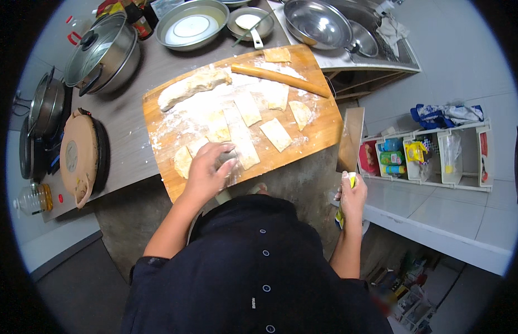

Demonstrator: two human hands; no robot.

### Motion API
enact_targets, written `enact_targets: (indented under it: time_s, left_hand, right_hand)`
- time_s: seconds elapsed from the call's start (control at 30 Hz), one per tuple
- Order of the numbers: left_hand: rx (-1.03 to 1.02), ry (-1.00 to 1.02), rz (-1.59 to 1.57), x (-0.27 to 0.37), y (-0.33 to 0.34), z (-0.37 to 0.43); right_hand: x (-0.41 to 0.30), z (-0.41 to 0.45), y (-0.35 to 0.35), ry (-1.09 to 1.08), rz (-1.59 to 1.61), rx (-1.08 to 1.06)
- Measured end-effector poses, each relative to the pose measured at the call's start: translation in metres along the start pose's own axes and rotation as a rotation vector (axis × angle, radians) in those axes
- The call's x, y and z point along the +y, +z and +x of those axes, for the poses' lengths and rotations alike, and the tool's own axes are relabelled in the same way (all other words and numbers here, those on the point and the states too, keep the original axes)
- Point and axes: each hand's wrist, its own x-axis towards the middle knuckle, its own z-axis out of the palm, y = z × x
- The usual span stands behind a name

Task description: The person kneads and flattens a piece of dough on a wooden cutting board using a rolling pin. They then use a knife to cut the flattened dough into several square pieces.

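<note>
My left hand (209, 170) hovers over or rests on the front edge of a floured wooden board (325, 121), thumb and fingers apart; a greyish patch between them is unclear. Close to it are a long dough strip (244, 146) and a rounded dough piece (183, 162). To the right of the board, my right hand (353, 194) grips the handle of a cleaver (350, 140), its broad blade pointing away from me. A rolling pin (279, 79) lies across the board's far right. A thick dough log (194, 89) sits at the far left, with several flat dough pieces (276, 134) between.
A lidded pot (102, 54) and an electric griddle (77, 156) stand left on the counter. Behind the board are a metal basin (192, 27), a small pan (250, 25) and a steel wok (319, 23) by the sink. A white storage rack (423, 156) stands right.
</note>
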Motion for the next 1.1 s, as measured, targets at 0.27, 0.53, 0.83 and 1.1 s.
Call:
enact_targets:
  time_s: [0.27,0.53,0.83,1.1]
  left_hand:
    - [0.255,-0.462,-0.392,-0.039,-0.073,-0.068]
    - [0.758,-0.606,-0.690,-0.028,-0.057,-0.109]
    - [1.004,-0.568,-0.823,0.016,0.013,-0.100]
    - [1.291,-0.682,-0.805,0.049,0.049,-0.149]
  right_hand:
    - [-0.023,0.028,0.015,-0.021,0.355,-0.071]
    - [-0.064,0.134,0.014,-0.460,-0.008,-0.049]
    - [-0.108,0.251,0.018,-0.819,-0.379,0.041]
    - [-0.152,0.350,0.063,-0.793,-0.696,-0.071]
